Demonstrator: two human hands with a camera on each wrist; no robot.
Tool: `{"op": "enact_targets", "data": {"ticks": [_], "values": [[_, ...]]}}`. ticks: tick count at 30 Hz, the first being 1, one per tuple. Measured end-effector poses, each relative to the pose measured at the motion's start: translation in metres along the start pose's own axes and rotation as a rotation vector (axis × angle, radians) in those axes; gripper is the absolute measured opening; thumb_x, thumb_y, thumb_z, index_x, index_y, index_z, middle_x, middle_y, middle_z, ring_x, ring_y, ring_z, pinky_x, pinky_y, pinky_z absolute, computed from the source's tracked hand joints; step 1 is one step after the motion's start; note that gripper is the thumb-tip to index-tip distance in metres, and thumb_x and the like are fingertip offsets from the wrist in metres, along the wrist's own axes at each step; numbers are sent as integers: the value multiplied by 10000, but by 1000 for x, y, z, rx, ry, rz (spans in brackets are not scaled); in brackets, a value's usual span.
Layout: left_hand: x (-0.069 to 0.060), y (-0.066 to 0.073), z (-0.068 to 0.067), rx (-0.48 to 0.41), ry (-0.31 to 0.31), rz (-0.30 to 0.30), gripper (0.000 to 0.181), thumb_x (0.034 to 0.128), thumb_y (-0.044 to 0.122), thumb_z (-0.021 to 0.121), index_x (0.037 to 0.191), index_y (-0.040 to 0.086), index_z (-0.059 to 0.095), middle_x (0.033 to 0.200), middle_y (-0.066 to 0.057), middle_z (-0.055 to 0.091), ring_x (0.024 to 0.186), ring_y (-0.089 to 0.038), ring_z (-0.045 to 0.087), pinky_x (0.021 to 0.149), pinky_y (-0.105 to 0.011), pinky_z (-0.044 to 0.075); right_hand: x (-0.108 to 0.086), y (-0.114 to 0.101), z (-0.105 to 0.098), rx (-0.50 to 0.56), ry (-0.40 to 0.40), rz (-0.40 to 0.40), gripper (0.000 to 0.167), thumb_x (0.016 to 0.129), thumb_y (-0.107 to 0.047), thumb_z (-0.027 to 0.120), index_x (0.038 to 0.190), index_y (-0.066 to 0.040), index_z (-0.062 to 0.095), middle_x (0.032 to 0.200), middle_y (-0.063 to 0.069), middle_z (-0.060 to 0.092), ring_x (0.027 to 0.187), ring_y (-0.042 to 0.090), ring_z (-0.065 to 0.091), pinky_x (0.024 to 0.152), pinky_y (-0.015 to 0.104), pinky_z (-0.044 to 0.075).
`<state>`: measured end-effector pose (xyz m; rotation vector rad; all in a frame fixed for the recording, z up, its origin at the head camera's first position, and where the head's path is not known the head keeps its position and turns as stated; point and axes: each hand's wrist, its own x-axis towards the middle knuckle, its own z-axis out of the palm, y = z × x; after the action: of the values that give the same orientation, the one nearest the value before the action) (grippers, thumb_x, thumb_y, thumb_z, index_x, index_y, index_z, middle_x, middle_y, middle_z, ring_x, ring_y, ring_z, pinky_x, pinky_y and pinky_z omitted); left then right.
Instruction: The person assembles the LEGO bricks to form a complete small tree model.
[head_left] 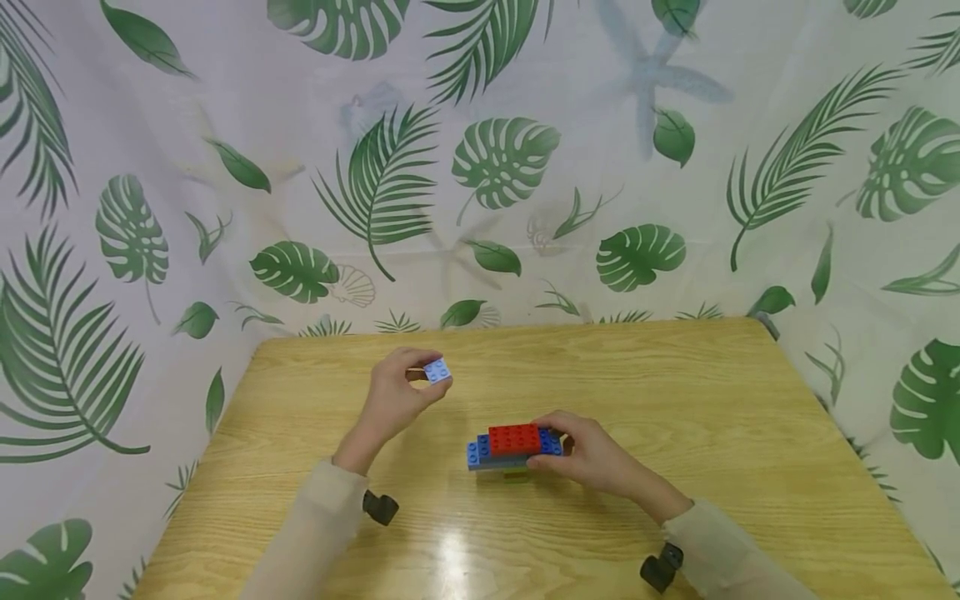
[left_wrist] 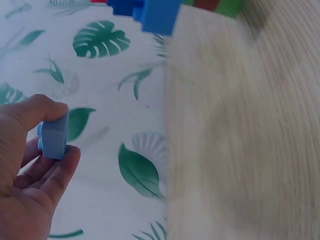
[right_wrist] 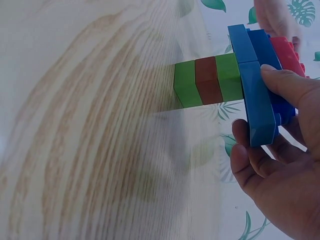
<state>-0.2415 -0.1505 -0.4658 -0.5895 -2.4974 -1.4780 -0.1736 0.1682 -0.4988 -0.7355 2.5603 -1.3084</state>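
Observation:
Between thumb and fingers, my left hand [head_left: 392,398] pinches a light blue toy brick [head_left: 437,371] with a two-by-two top, held above the table. In the left wrist view the same light blue brick [left_wrist: 54,136] is tilted on its side. My right hand [head_left: 596,457] grips the right end of a built brick stack, thumb on the near side. The stack has a red brick [head_left: 513,439] on top and blue layers [head_left: 478,455] beneath, wider than the red one. In the right wrist view a narrow column of green and brown bricks [right_wrist: 207,82] carries the blue layers.
The wooden table [head_left: 330,375] is light brown with a shiny patch near its front. A white cloth [head_left: 555,275] printed with green leaves hangs behind and along both sides. Each wrist wears a small black camera [head_left: 381,507].

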Motion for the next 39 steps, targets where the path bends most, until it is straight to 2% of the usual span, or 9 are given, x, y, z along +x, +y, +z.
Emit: {"op": "enact_targets", "data": {"ticks": [5,8,15,20,26,33,39], "values": [[-2,19,5,-6,-60,82,365,880,73,842,1227,20,740,1114,-137,695,962,-260,710,844,-457,632,0,2,0,-5,1,0,501,943,-355,805,1349,-94,669,1253,54,706,972,138,586,802,273,530],[-3,27,9,-5,-105,110,360,888,101,839,1228,35,738,1098,-112,712,934,-221,700,832,-458,631,0,1,0,-11,7,-8,487,947,-341,804,1342,-87,672,1230,53,709,960,125,583,795,277,532],[-8,41,17,-14,-211,124,351,901,150,841,1225,67,735,1151,-65,750,927,-150,680,833,-380,627,0,2,0,-2,10,-9,479,944,-343,806,1339,-105,675,1212,29,709,947,119,582,787,272,528],[-10,50,24,-12,-263,158,344,891,158,850,1205,74,739,1153,-61,752,952,-165,684,825,-391,621,0,3,0,0,16,-38,451,952,-322,800,1323,-94,680,1180,42,711,923,105,583,763,272,528],[-12,57,32,6,-312,175,343,891,179,847,1207,98,740,1161,-34,750,993,-160,680,824,-386,607,0,4,1,9,26,-67,407,957,-289,797,1301,-103,686,1160,38,714,911,109,590,748,280,534],[-16,60,38,8,-360,166,344,907,188,837,1222,101,733,1164,-39,744,1023,-175,676,834,-464,597,0,4,1,11,19,-55,417,954,-328,797,1303,-130,685,1172,18,716,930,113,598,768,283,532],[-19,60,44,25,-387,187,353,907,200,842,1226,102,727,1155,-34,744,1015,-166,680,830,-438,597,0,4,1,9,18,-51,425,951,-321,799,1313,-131,681,1191,29,712,931,116,599,762,287,537]]}}
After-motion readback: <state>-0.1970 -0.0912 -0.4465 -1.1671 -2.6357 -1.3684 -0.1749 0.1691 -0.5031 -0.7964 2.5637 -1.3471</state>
